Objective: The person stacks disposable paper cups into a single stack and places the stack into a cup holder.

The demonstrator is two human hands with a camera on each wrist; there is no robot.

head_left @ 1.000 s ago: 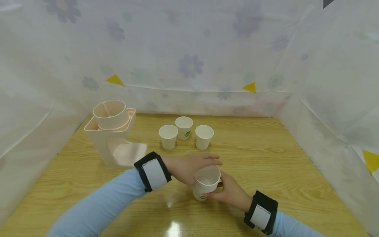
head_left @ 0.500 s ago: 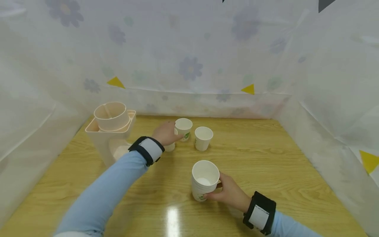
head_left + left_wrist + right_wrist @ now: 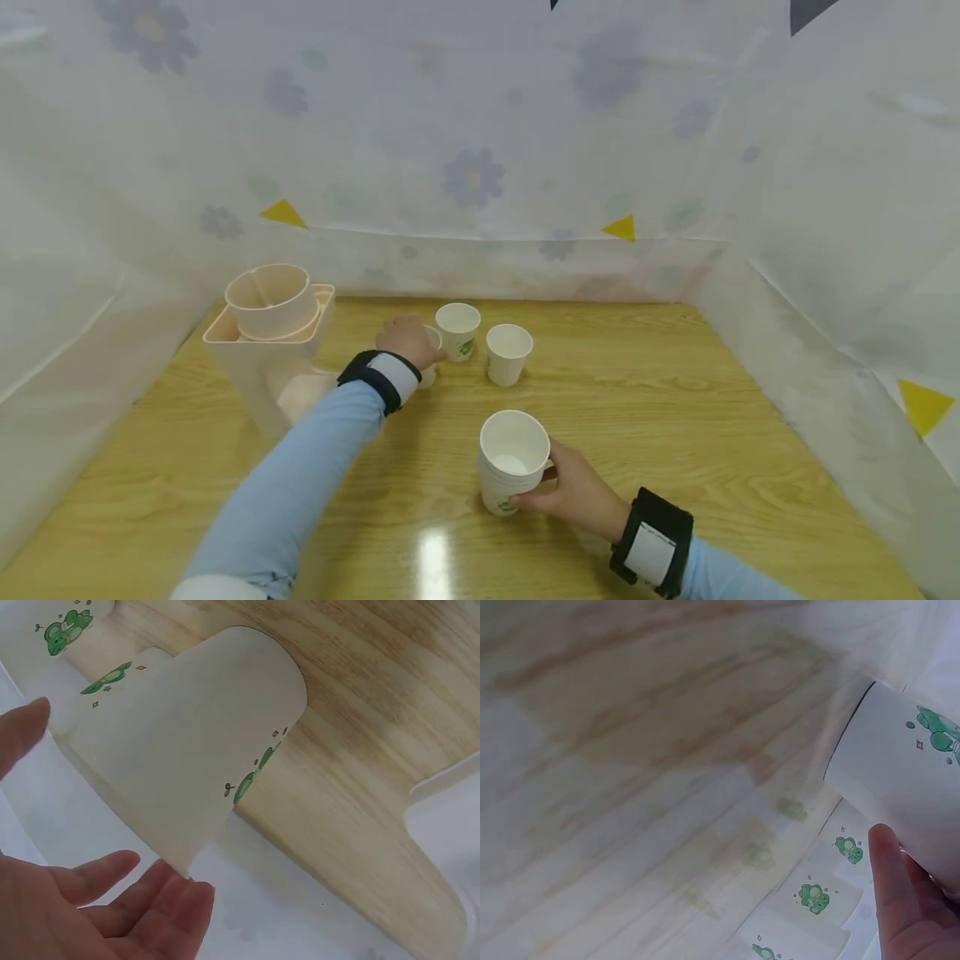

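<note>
My left hand (image 3: pixel 407 340) is at the rim of the leftmost white paper cup (image 3: pixel 428 377), which stands upright on the table. In the left wrist view, the thumb (image 3: pixel 22 735) and the fingertips (image 3: pixel 187 896) meet opposite sides of that cup's rim. Nearer me, my right hand (image 3: pixel 573 493) holds a stack of nested paper cups (image 3: pixel 495 493) from its right side, the thumb in front. The stack stands upright with its mouth up. Green cartoon prints mark the cups in both wrist views. Part of the leftmost cup is hidden behind my left hand.
Two more paper cups stand close by, one farther back (image 3: pixel 458 337) and one to the right (image 3: pixel 508 357). A cream appliance-shaped stand with a round top container (image 3: pixel 272 310) is at the left, partly behind my left arm. White patterned sheeting (image 3: pixel 480 125) encloses the wooden table.
My left hand has left the mouth of the stack and reached forward and left to the leftmost cup. The right hand has kept its hold on the stack.
</note>
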